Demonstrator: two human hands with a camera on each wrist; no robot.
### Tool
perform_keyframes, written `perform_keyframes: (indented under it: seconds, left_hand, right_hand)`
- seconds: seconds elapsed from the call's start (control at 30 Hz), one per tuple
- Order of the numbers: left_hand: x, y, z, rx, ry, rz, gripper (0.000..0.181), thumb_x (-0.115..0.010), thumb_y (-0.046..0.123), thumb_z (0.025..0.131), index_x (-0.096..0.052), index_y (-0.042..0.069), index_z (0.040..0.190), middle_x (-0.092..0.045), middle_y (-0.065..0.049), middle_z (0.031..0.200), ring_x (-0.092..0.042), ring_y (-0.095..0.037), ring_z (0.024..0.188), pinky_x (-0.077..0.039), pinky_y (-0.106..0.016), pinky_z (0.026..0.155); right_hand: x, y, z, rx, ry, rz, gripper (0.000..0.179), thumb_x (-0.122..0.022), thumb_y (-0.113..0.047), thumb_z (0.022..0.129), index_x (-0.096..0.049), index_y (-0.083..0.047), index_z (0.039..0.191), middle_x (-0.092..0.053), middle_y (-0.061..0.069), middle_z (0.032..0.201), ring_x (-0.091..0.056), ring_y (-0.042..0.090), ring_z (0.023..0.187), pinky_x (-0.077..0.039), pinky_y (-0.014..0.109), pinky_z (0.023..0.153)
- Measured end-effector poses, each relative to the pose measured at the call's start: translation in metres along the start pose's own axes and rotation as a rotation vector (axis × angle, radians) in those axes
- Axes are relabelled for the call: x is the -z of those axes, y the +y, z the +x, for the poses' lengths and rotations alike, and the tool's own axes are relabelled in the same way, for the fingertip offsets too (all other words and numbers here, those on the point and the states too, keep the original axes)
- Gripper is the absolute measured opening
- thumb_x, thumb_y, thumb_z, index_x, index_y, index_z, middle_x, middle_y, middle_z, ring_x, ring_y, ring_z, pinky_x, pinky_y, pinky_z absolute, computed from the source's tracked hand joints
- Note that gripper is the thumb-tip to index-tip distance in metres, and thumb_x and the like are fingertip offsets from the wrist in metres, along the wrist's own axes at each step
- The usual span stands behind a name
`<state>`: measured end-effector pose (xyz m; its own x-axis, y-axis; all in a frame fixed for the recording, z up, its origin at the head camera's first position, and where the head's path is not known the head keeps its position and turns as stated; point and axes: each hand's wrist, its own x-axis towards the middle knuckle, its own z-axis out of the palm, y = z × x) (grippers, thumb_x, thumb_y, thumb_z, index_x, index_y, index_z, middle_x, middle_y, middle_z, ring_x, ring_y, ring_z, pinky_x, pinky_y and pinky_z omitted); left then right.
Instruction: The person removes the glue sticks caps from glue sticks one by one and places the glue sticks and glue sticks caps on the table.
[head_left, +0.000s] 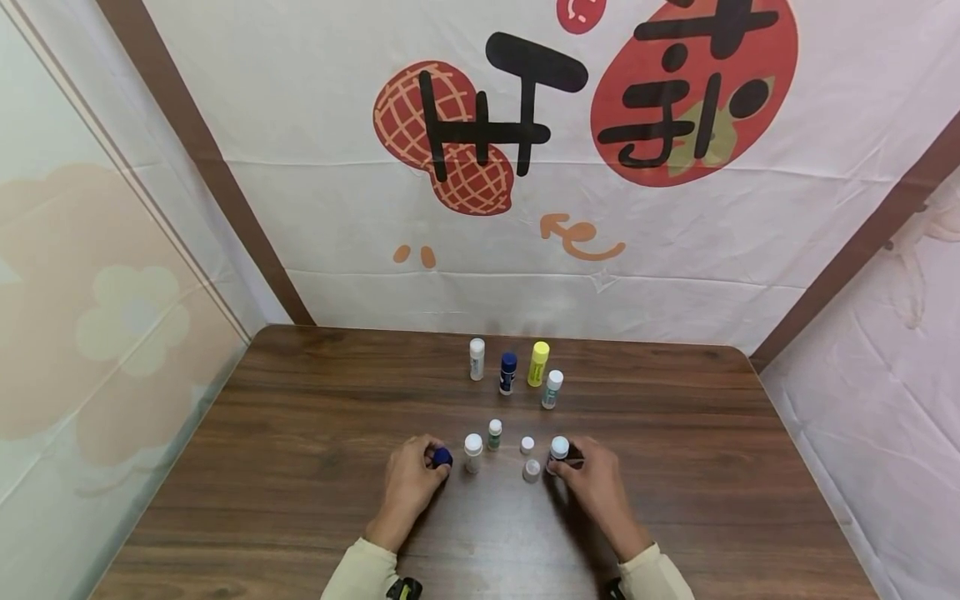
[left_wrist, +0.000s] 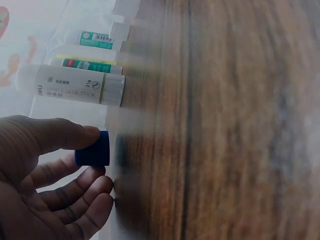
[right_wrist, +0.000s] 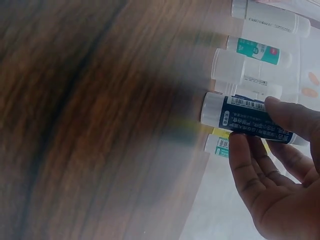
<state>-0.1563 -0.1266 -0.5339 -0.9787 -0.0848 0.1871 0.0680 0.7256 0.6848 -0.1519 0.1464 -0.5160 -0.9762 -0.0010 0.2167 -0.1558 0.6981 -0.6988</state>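
Between thumb and fingers, my left hand [head_left: 407,482] pinches a dark blue cap [left_wrist: 94,150] at the table surface. My right hand [head_left: 600,482] holds a glue stick [right_wrist: 255,119] with a dark blue label upright; its top looks white in the head view. Just right of the left hand stands a larger white glue stick [head_left: 472,452], with a small green-labelled glue stick [head_left: 494,435] beyond it. Two small whitish pieces, a white cap [head_left: 527,445] and a translucent one [head_left: 532,471], sit left of the right hand's glue stick.
Farther back on the wooden table [head_left: 315,400] stand a white glue stick [head_left: 477,360], a dark blue one [head_left: 507,373], a yellow one [head_left: 537,364] and a teal-labelled one [head_left: 552,390]. A printed cloth [head_left: 450,300] hangs behind the table's back edge.
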Motion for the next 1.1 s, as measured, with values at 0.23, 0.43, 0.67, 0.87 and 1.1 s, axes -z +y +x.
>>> perform_keyframes:
  seconds: [0.23,0.43,0.67,0.87,1.1]
  left_hand:
    - [0.001,0.0,0.0,0.014,-0.009,0.002,0.027,-0.083,0.001,0.062,-0.07,0.004,0.085,-0.064,-0.004,0.077,-0.06,-0.019,0.071,-0.049,-0.035,0.065]
    - [0.0,-0.001,-0.001,0.029,-0.012,-0.019,0.027,-0.083,-0.001,0.061,-0.071,0.004,0.084,-0.064,-0.005,0.076,-0.06,-0.018,0.069,-0.05,-0.033,0.064]
    - [-0.003,-0.002,-0.001,0.026,-0.004,0.029,0.024,-0.083,-0.001,0.059,-0.071,0.006,0.079,-0.063,-0.001,0.072,-0.057,-0.014,0.066,-0.047,-0.031,0.06]
    - [-0.003,0.0,-0.001,0.051,-0.008,0.047,0.022,-0.082,0.0,0.059,-0.072,0.009,0.076,-0.063,0.0,0.07,-0.057,-0.014,0.065,-0.046,-0.032,0.058]
    - [-0.002,0.001,-0.001,0.067,-0.007,0.068,0.022,-0.083,0.002,0.058,-0.073,0.011,0.075,-0.065,0.001,0.068,-0.06,-0.017,0.065,-0.047,-0.034,0.059]
  right_hand:
    - [0.0,0.0,0.003,-0.012,-0.001,-0.01,0.023,-0.085,-0.01,0.069,-0.071,-0.01,0.088,-0.068,0.001,0.083,-0.065,0.017,0.078,-0.052,0.036,0.072]
    - [-0.001,0.0,0.004,-0.019,-0.016,-0.001,0.024,-0.085,-0.011,0.07,-0.07,-0.009,0.09,-0.069,0.001,0.083,-0.065,0.018,0.078,-0.052,0.035,0.071]
    - [-0.001,0.001,0.005,-0.029,-0.045,0.041,0.028,-0.084,-0.009,0.071,-0.07,-0.006,0.095,-0.069,0.003,0.084,-0.066,0.017,0.078,-0.054,0.032,0.071]
    - [0.006,0.005,0.002,-0.078,-0.112,0.137,0.036,-0.075,0.007,0.073,-0.067,0.001,0.108,-0.069,0.007,0.086,-0.066,0.021,0.081,-0.054,0.032,0.072]
    - [0.018,0.015,0.009,-0.073,-0.122,0.142,0.037,-0.067,0.013,0.074,-0.065,0.005,0.11,-0.07,0.014,0.094,-0.067,0.027,0.086,-0.055,0.034,0.074]
